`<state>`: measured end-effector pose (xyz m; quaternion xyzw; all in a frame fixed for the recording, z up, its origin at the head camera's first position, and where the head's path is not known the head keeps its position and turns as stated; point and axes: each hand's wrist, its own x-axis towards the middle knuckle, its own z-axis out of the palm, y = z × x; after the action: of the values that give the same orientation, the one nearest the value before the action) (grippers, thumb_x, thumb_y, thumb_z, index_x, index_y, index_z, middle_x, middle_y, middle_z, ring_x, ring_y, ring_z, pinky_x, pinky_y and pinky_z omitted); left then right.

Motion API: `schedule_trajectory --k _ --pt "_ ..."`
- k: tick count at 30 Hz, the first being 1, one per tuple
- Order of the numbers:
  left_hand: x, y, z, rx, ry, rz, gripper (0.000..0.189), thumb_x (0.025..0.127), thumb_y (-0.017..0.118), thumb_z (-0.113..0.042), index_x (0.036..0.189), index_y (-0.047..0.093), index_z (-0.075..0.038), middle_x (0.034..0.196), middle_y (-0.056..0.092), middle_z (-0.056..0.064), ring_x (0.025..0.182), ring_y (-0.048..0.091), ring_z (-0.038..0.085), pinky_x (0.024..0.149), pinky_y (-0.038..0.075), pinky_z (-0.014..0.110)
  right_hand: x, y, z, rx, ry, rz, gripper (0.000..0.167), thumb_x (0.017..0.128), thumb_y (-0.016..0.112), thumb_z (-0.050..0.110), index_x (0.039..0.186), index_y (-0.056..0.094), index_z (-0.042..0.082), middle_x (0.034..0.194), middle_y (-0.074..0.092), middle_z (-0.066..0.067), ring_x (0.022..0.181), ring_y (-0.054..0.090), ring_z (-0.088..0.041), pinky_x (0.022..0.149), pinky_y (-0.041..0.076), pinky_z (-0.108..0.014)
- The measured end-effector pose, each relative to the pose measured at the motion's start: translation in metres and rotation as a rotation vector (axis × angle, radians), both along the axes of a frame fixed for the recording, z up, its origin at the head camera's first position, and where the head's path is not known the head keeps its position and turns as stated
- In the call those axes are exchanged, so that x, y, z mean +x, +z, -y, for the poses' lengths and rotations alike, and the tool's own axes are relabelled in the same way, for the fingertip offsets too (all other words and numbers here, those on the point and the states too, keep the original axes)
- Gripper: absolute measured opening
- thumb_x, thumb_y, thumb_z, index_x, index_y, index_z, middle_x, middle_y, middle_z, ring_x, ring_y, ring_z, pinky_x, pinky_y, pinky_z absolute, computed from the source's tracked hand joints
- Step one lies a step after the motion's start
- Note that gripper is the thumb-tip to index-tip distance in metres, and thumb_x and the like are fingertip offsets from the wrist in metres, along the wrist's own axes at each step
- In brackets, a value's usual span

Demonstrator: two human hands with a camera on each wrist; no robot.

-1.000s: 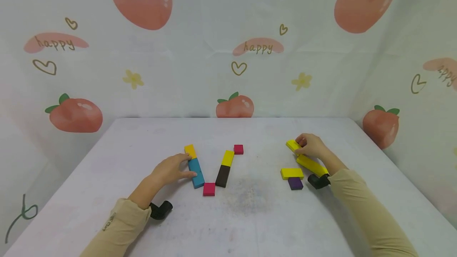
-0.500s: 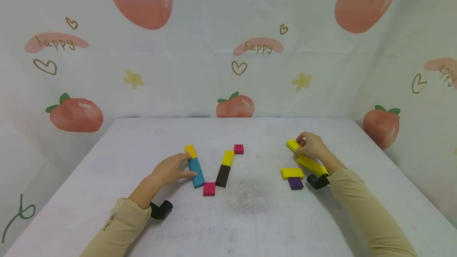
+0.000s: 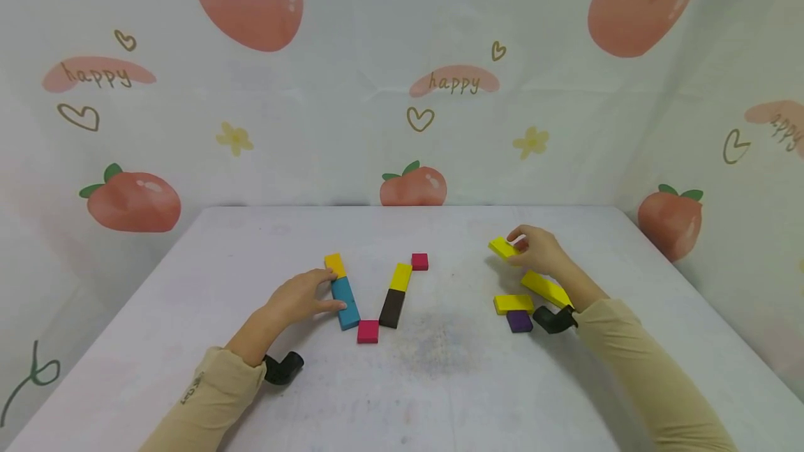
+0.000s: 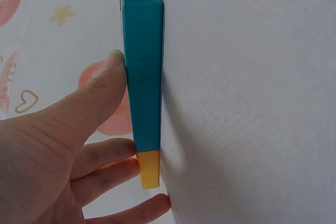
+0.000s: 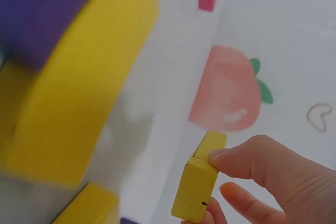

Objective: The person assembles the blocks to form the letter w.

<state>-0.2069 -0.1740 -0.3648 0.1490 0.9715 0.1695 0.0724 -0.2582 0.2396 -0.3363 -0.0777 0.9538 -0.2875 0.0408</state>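
Note:
My left hand [image 3: 303,297] rests beside a blue block [image 3: 350,316], its thumb along the block's side. In the left wrist view its fingers touch near the joint where the blue block [image 4: 143,66] meets a short orange block [image 4: 149,170]. At the back right, my right hand [image 3: 540,250] pinches a yellow block [image 3: 502,247] between thumb and fingers, tilted and raised over its shadow. The right wrist view shows the thumb on this yellow block [image 5: 195,190], fingers partly hidden behind it. Below that hand lies another long yellow block [image 3: 545,289].
Beside the blue block, a red block [image 3: 368,332], a black block [image 3: 392,308] and a yellow block [image 3: 400,277] form a V. Another red block [image 3: 419,261] sits behind. Further right, a yellow block [image 3: 513,304] lies against a purple block [image 3: 519,321].
My right hand has lifted the yellow block off the table and shifted it left and slightly back. A purple block glimpsed by its fingers is now hidden in the head view. My left hand stays put.

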Motion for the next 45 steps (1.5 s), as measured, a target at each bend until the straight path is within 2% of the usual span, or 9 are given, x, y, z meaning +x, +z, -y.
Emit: schedule_trajectory --k 7,14,23,32,36,45 --pt "0.001 0.001 0.000 -0.012 0.005 0.005 0.066 0.080 0.071 -0.037 0.130 0.051 -0.001 0.135 0.051 0.022 0.127 0.045 0.040 0.104 0.041 0.053 0.004 0.000 0.016 -0.030 0.054 -0.028 0.040 0.081 0.069 0.011 0.115 0.054 -0.003 0.110 0.060 -0.026 0.099 0.059 -0.035 0.087 0.054 -0.044" --pt "0.001 0.001 0.000 -0.006 0.004 -0.002 0.066 0.080 0.072 -0.036 0.130 0.051 0.000 0.135 0.051 0.022 0.126 0.045 0.040 0.104 0.041 0.052 0.010 0.000 0.036 -0.055 0.086 -0.044 0.037 0.080 0.070 0.011 0.113 0.055 -0.001 0.107 0.062 -0.024 0.096 0.061 -0.032 0.084 0.056 -0.042" --pt "0.002 0.001 -0.001 -0.001 0.006 0.000 0.066 0.080 0.072 -0.035 0.130 0.051 0.000 0.135 0.051 0.022 0.127 0.045 0.040 0.104 0.041 0.052 0.016 -0.009 0.060 -0.062 0.128 -0.002 0.035 0.080 0.071 0.011 0.111 0.056 0.001 0.106 0.063 -0.020 0.093 0.060 -0.028 0.088 0.055 -0.041" --pt "0.002 0.001 0.000 -0.002 0.008 0.001 0.066 0.079 0.072 -0.036 0.131 0.051 0.000 0.135 0.051 0.022 0.127 0.045 0.040 0.105 0.040 0.052 0.016 -0.020 0.078 -0.083 0.155 0.033 0.034 0.078 0.073 0.012 0.108 0.057 0.003 0.104 0.063 -0.018 0.094 0.060 -0.026 0.087 0.055 -0.039" --pt "0.001 0.001 -0.001 -0.005 0.010 0.003 0.066 0.079 0.072 -0.036 0.131 0.051 0.000 0.135 0.051 0.022 0.127 0.045 0.040 0.104 0.040 0.052 0.015 -0.023 0.085 -0.083 0.156 0.052 0.034 0.078 0.073 0.012 0.107 0.057 0.002 0.104 0.063 -0.017 0.093 0.060 -0.025 0.087 0.055 -0.038" --pt "0.001 -0.001 0.000 -0.008 0.010 0.005 0.066 0.079 0.072 -0.037 0.131 0.051 0.000 0.135 0.051 0.022 0.127 0.045 0.040 0.104 0.041 0.053 0.013 -0.026 0.094 -0.066 0.098 0.104 0.034 0.078 0.072 0.013 0.106 0.056 0.003 0.107 0.063 -0.017 0.096 0.059 -0.025 0.086 0.056 -0.036"
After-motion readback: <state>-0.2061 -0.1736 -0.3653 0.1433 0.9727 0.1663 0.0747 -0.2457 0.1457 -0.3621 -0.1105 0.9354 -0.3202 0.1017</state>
